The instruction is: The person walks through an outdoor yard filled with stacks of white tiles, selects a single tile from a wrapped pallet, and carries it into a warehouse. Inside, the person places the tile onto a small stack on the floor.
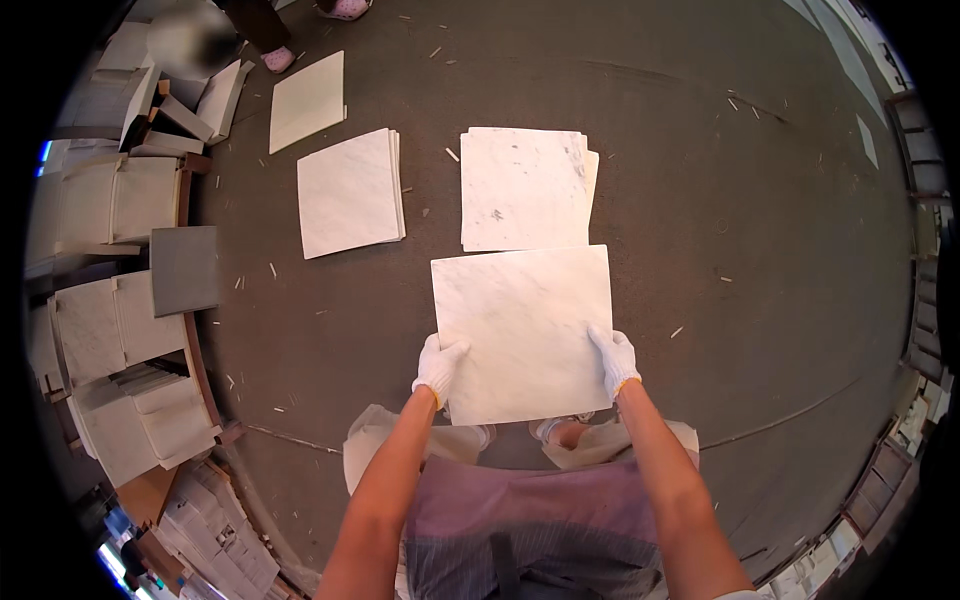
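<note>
A large white tile [525, 335] with faint grey veining is held flat in front of my body. Gripping its left edge is my left hand [437, 365], in a white knitted glove, thumb on top. My right hand [614, 360], gloved the same way, grips the right edge, and the fingers under the tile are hidden. Just beyond the tile's far edge lies a stack of white tiles [524, 190] with darker grey marks, its lower pieces sticking out to the right. To the left of that is another stack of pale tiles [348, 193].
A single pale tile [307, 102] lies farther off at the left. Stacked tiles [148, 200] line the left side, with a grey tile [184, 271] jutting out. Small white chips are scattered over the dark floor [760, 330]. Another person's pink shoe [278, 60] shows at the top.
</note>
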Tool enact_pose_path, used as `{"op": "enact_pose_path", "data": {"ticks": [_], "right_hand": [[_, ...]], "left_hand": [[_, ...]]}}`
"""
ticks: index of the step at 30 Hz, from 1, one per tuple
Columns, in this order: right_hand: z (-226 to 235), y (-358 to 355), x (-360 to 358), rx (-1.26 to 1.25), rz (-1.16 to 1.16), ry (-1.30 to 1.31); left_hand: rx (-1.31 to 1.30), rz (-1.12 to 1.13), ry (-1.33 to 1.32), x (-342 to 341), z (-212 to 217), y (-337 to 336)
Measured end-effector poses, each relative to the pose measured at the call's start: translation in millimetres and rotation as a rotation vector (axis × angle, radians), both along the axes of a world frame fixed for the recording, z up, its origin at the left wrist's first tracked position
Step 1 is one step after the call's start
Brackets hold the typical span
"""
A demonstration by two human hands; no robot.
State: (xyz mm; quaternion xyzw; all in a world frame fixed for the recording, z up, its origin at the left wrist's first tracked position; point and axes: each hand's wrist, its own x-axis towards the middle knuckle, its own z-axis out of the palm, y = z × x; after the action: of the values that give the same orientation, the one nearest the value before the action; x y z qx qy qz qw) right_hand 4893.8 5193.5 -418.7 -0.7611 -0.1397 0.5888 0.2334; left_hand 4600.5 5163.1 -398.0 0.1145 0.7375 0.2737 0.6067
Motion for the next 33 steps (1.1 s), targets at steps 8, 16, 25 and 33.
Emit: {"op": "enact_pose_path", "data": {"ticks": [8, 16, 25, 33], "right_hand": [[-138, -7, 8, -0.015, 0.004, -0.123], [-208, -29, 10, 0.072, -0.007, -0.163], [-217, -21, 4, 0.129, 0.036, -0.197], [-226, -16, 4, 0.138, 0.042, -0.223]], "left_hand": [[0.060, 0.004, -0.129, 2, -157, -5], [0.088, -0.013, -0.035, 7, -233, -9], [0.067, -0.062, 0.016, -3, -259, -4], [0.080, -0.083, -0.089, -8, -268, 2]]}}
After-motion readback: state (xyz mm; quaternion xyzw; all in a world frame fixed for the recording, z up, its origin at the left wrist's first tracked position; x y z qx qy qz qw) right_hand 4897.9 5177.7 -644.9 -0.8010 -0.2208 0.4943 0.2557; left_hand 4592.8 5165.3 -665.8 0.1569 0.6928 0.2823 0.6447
